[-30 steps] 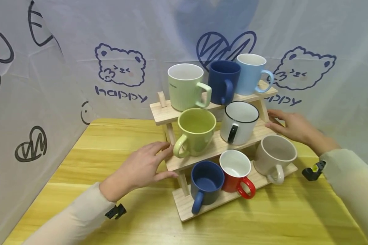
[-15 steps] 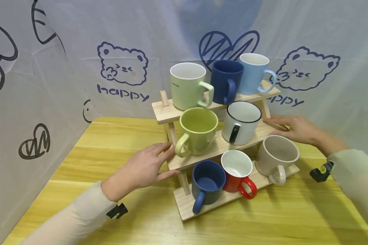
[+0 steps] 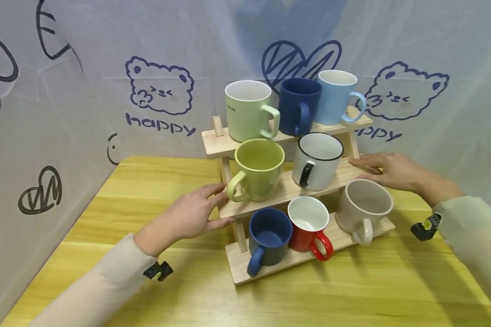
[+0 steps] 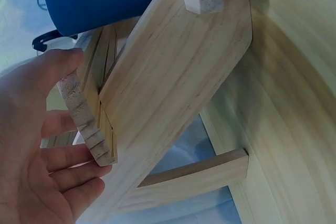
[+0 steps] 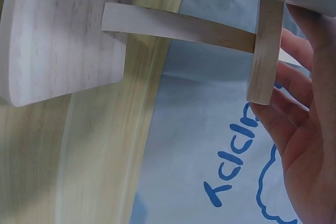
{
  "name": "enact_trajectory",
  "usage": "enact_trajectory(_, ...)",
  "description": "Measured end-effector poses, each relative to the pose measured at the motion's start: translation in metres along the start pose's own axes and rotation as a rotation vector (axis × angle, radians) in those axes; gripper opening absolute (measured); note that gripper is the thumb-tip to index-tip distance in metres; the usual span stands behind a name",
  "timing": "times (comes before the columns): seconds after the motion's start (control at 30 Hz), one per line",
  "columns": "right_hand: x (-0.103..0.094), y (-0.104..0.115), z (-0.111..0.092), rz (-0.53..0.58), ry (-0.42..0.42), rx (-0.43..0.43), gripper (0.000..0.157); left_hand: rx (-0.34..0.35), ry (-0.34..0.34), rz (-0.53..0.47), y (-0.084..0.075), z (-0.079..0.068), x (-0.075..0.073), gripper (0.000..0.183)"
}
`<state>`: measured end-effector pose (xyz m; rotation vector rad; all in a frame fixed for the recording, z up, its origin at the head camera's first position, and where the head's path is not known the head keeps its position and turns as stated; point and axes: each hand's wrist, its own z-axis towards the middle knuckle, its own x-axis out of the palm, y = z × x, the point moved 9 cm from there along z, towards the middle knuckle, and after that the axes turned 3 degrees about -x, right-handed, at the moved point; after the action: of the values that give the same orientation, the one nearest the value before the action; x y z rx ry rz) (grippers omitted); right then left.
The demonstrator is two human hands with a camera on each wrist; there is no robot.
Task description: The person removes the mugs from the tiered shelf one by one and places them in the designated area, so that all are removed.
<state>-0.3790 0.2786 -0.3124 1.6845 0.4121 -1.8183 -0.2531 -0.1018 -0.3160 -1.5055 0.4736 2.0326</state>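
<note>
A three-tier wooden display rack (image 3: 288,185) stands at an angle on the table, loaded with mugs. At its left, my left hand (image 3: 186,213) grips the end of the middle shelf, thumb at one edge and fingers at the other in the left wrist view. My right hand (image 3: 401,171) holds the same shelf's right end between thumb and fingers. Closest to the left hand is a yellow-green mug (image 3: 266,181); a white mug with a black rim (image 3: 321,171) shares that shelf. A beige mug (image 3: 353,215) sits below, near the right hand.
Up top are a pale green mug (image 3: 247,117), a navy mug (image 3: 288,105) and a light blue mug (image 3: 328,102). The bottom board carries a blue mug (image 3: 276,252) and a red mug (image 3: 298,237). A printed curtain (image 3: 225,41) hangs behind the wooden table (image 3: 188,290).
My right hand has closed in on the shelf's right end. In the last half second the rack's left side has shifted slightly away from me, with its mugs and my left hand.
</note>
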Motion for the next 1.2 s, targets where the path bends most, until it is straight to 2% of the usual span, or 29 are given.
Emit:
enact_trajectory(0.37, -0.004, 0.007, -0.006, -0.005, -0.051, -0.035, 0.05, -0.02, 0.044, -0.051, 0.018, 0.013, 0.002, 0.065)
enact_trajectory(0.67, -0.002, 0.005, -0.013, -0.015, -0.041, 0.003, 0.05, -0.005, 0.084, -0.076, 0.026, 0.022, 0.007, 0.063)
enact_trajectory(0.8, -0.004, 0.006, -0.017, -0.029, -0.056, -0.015, 0.048, 0.037, 0.093, -0.116, 0.028, 0.032, 0.01, 0.062)
enact_trajectory(0.93, -0.005, 0.003, -0.024, -0.037, -0.057, 0.016, 0.048, 0.071, 0.113, -0.14, 0.03, 0.042, 0.014, 0.061)
enact_trajectory(1.2, -0.009, 0.001, -0.036, -0.068, -0.085, 0.019, 0.046, 0.078, 0.151, -0.157, 0.036, 0.064, 0.025, 0.057)
